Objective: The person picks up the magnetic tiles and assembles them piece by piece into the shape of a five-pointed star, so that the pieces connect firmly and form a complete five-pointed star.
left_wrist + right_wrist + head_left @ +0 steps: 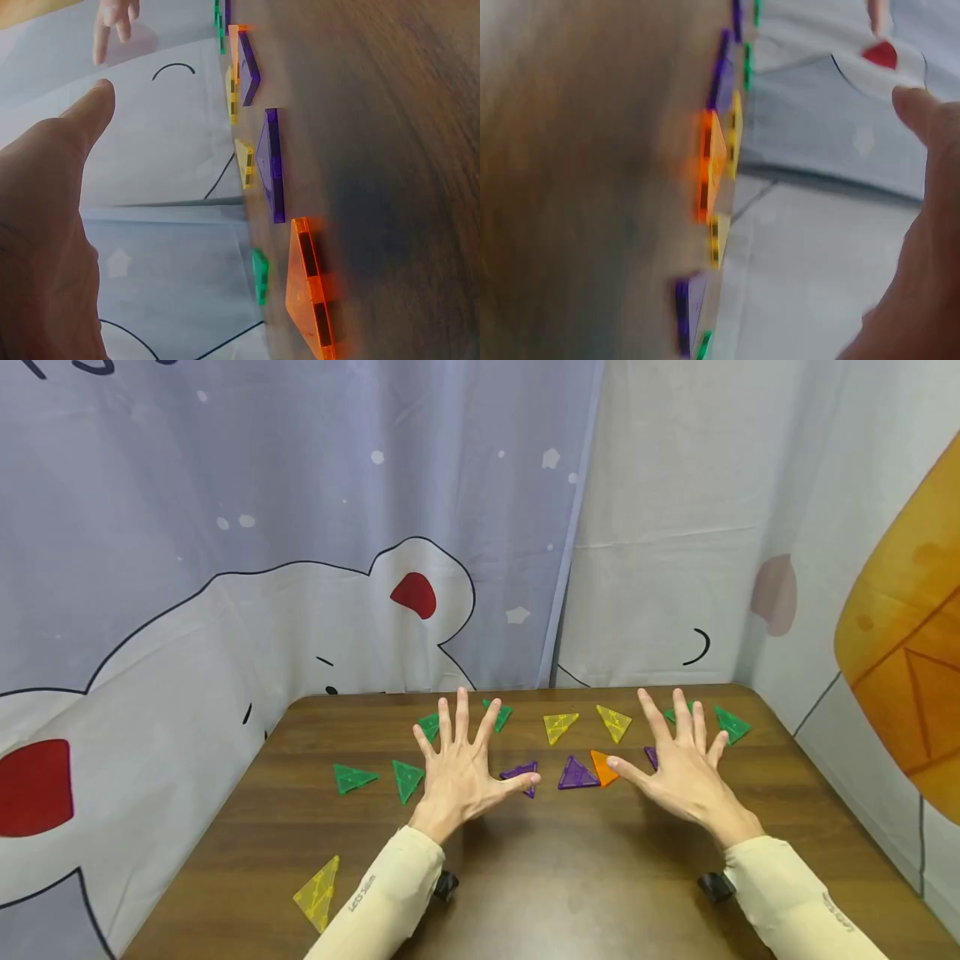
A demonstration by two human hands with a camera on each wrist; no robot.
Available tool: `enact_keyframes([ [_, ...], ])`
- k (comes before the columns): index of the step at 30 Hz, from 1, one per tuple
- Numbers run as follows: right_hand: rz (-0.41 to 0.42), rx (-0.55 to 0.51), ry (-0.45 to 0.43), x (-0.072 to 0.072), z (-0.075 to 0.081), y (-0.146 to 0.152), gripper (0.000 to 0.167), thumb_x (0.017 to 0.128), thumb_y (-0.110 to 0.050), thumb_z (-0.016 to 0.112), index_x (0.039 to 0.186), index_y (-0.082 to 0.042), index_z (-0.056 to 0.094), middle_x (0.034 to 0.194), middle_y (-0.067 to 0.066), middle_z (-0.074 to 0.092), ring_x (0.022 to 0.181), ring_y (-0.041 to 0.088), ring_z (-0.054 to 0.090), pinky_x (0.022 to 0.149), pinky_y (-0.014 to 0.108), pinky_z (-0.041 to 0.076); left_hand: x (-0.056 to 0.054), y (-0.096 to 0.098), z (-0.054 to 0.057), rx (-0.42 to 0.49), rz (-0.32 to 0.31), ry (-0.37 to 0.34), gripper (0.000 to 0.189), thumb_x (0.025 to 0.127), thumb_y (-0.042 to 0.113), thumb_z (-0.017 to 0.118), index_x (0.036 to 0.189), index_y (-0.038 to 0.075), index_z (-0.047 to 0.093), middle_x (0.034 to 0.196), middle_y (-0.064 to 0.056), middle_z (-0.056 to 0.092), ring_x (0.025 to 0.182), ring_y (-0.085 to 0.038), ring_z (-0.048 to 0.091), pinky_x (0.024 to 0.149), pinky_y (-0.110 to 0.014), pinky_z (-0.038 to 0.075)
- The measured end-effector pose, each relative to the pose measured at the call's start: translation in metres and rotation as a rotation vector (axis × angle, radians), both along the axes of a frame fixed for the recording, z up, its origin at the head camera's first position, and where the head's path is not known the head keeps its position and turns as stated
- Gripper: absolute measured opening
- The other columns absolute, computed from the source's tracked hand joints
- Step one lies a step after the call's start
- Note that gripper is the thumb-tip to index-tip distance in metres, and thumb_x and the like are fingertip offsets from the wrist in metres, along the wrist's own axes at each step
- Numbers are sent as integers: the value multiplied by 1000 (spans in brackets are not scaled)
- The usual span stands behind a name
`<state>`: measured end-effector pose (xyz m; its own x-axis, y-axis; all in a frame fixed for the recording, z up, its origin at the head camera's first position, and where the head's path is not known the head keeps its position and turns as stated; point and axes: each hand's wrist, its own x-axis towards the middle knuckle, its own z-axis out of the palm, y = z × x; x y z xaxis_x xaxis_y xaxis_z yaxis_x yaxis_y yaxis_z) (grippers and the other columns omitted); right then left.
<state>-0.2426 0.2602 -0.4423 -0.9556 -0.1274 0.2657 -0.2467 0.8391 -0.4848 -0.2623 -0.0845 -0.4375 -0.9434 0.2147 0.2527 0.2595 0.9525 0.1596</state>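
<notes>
Both hands are held above the table with fingers spread and nothing in them. My left hand (pixel 461 777) is over the left-centre tiles, its thumb overlapping a purple triangular tile (pixel 531 768) in the head view. In the left wrist view, an orange triangular tile (pixel 306 292) lies below this hand; the hand hides it from the head camera. My right hand (pixel 690 781) hovers at the right, thumb tip in front of another orange triangular tile (pixel 602 767). Beside that tile lies a purple triangle (pixel 576 774). A further purple tile (pixel 651 757) is partly covered by the right hand.
Two yellow triangles (pixel 615 723) lie along the back. Green triangles lie at left (pixel 354 778) and far right (pixel 732 725). A larger yellow triangle (pixel 318 892) sits near the left sleeve. Behind the wooden table (pixel 555 877) hangs a printed curtain (pixel 480 510).
</notes>
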Motion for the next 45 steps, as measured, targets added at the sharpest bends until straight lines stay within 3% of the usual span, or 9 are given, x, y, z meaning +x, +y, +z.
enact_keyframes([
  [3,24,-91,-28,-4,2,22,111,104,-62,71,178,-43,-10,185,21,-15,164,65,-4,111,97,11,0,1,-2,9,-5,-9,127,81,104,53,179,43,-1,183,-7,-27,170,-44,-18,124,-86,-1],
  [6,18,-159,-68,-7,1,43,112,105,-60,71,175,-47,-16,186,19,-8,163,66,9,107,96,25,0,2,-4,11,-4,-5,127,81,103,53,179,42,0,183,-7,-28,170,-43,-17,126,-85,1],
  [10,8,-223,-109,-12,-10,65,114,105,-58,74,176,-44,-14,185,24,6,162,63,20,113,92,24,0,3,-5,17,-8,2,128,81,103,55,180,40,2,183,-10,-27,171,-44,-13,129,-81,2],
  [20,70,-307,-174,-18,-52,78,112,102,-43,83,181,-15,8,172,36,35,153,59,41,120,75,37,0,11,-14,46,-45,-35,128,82,100,58,181,36,7,184,-16,-19,171,-45,-6,135,-71,5],
  [27,79,-186,-81,-27,-61,79,86,97,-38,90,163,-1,51,155,29,58,137,49,54,111,67,46,1,18,-20,102,-62,-66,131,82,98,63,181,33,8,184,-20,-13,172,-43,-4,136,-67,8],
  [33,46,-121,-76,-28,-65,77,71,96,-41,90,152,-4,66,145,25,61,128,46,51,103,67,46,-2,32,-25,151,-103,-57,129,81,94,69,179,23,25,183,-26,16,170,-43,20,135,-62,23],
  [38,35,-124,-92,-27,-65,77,68,96,-42,90,149,-5,68,138,24,62,122,44,51,99,61,45,-9,52,-28,171,-145,-15,117,82,90,73,166,13,50,161,-19,52,148,-37,52,120,-55,49],
  [41,33,-126,-101,-27,-66,77,68,96,-43,90,149,-7,69,138,23,61,121,42,52,98,57,45,-15,67,-30,172,-165,-8,108,83,87,76,157,10,62,147,-13,61,135,-32,58,110,-50,55],
  [45,39,-125,-101,-29,-67,78,68,96,-43,90,149,-7,69,138,23,62,120,41,52,97,55,45,-22,86,-34,167,-182,-7,95,83,82,81,145,11,73,137,-9,65,125,-27,58,105,-43,54],
])
